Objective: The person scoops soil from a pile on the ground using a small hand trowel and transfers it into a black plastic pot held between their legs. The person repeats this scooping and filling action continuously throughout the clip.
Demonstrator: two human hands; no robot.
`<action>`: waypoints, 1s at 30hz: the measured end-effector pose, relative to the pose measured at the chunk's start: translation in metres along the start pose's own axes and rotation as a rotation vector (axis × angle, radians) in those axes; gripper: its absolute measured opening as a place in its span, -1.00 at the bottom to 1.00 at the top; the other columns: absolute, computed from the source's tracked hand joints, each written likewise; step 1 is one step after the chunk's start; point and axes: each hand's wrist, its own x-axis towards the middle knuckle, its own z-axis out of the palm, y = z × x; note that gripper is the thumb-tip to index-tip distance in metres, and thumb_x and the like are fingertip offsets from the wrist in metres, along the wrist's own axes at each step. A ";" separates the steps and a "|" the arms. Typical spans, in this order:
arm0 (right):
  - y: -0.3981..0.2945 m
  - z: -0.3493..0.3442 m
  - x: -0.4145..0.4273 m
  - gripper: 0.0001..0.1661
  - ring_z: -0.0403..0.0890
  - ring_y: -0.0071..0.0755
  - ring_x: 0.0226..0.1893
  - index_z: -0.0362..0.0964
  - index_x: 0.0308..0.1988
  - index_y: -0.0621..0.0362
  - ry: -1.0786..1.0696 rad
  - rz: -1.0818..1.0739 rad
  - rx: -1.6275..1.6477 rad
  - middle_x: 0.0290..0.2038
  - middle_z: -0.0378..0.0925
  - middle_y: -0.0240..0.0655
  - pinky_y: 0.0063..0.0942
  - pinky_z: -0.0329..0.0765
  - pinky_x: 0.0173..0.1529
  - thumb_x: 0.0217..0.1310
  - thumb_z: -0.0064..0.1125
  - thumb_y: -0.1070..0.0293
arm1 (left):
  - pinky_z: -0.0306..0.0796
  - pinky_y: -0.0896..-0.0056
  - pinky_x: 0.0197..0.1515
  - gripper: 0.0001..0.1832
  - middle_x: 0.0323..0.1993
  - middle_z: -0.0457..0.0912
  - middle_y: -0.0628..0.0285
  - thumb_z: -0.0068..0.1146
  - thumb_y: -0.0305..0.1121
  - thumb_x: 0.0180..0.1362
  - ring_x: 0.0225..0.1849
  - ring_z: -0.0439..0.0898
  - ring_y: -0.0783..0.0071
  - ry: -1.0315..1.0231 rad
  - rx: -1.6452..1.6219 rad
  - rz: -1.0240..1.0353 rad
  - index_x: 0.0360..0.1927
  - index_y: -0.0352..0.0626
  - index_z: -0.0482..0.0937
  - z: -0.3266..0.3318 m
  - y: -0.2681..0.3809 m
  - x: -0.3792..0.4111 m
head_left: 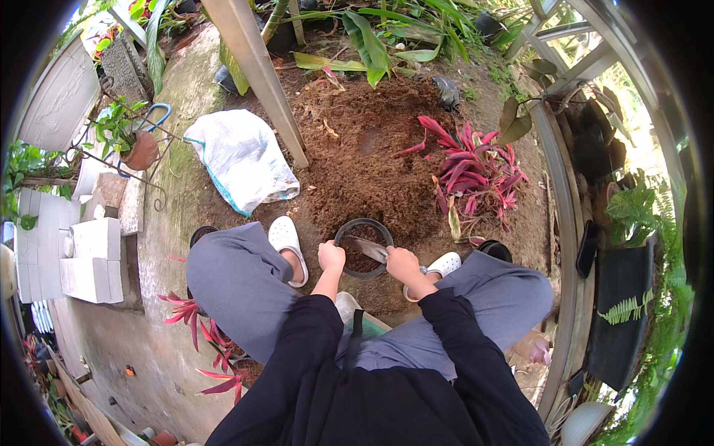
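Observation:
A round black plant pot (363, 222) stands on the ground between my feet, with brown soil inside it. My left hand (332, 256) grips its rim on the left side. In my right hand (404, 264) is the handle of a hand trowel (368, 248), whose metal blade reaches into the pot and points left. Just beyond the pot spreads a heap of loose brown soil (357, 156). A pile of red-pink leafy plants (474, 170) lies to the right of that heap.
A white plastic sack (242, 156) lies left of the soil, close to a slanted post (262, 72). A clay pot (141, 150) hangs in a metal stand at left, above stacked white blocks (92, 261). Potted red-leaved plants (220, 340) stand behind my left leg.

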 end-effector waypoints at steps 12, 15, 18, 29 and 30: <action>0.022 0.008 0.012 -0.56 0.55 0.04 -0.20 0.51 -0.24 0.24 -0.353 0.204 0.133 -0.24 0.53 0.01 -0.17 0.46 -0.09 0.04 -0.01 0.10 | 0.37 0.19 -0.01 -0.64 -0.15 0.50 -0.02 -0.05 -0.43 -0.04 -0.09 0.51 0.09 -0.067 -0.077 -0.017 -0.13 -0.06 0.60 0.007 -0.012 0.010; 0.019 0.025 0.015 -0.53 0.55 0.02 -0.22 0.53 -0.28 0.25 -0.365 0.172 0.203 -0.29 0.54 0.01 -0.20 0.46 -0.12 0.03 0.03 0.03 | 0.37 0.20 0.00 -0.63 -0.14 0.50 -0.01 -0.05 -0.43 -0.04 -0.08 0.51 0.10 -0.034 -0.027 0.017 -0.11 -0.05 0.59 0.011 -0.014 0.012; 0.007 0.013 0.013 -0.55 0.56 0.01 -0.25 0.55 -0.32 0.20 -0.361 0.159 0.224 -0.33 0.55 0.01 -0.20 0.46 -0.14 0.01 0.03 0.03 | 0.35 0.21 0.02 -0.61 -0.10 0.49 -0.01 -0.04 -0.43 -0.04 -0.06 0.50 0.11 -0.019 -0.003 0.004 -0.07 -0.04 0.57 0.012 -0.020 0.016; 0.114 -0.083 0.036 -0.66 0.64 -0.26 -0.38 0.57 -0.30 0.14 -0.222 0.500 0.550 -0.41 0.61 -0.19 -0.33 0.52 -0.25 -0.03 0.02 0.18 | 0.34 0.23 0.02 -0.60 -0.10 0.48 0.00 -0.06 -0.43 -0.04 -0.05 0.48 0.11 -0.040 0.006 0.043 -0.06 -0.12 0.55 0.010 -0.013 0.009; 0.127 -0.079 0.034 -0.65 0.62 -0.22 -0.31 0.56 -0.27 0.15 -0.164 0.590 0.415 -0.34 0.59 -0.15 -0.31 0.51 -0.21 -0.01 0.01 0.19 | 0.34 0.23 0.02 -0.60 -0.10 0.48 0.00 -0.06 -0.42 -0.04 -0.05 0.48 0.11 -0.051 0.015 0.042 -0.06 -0.12 0.55 0.009 -0.009 0.008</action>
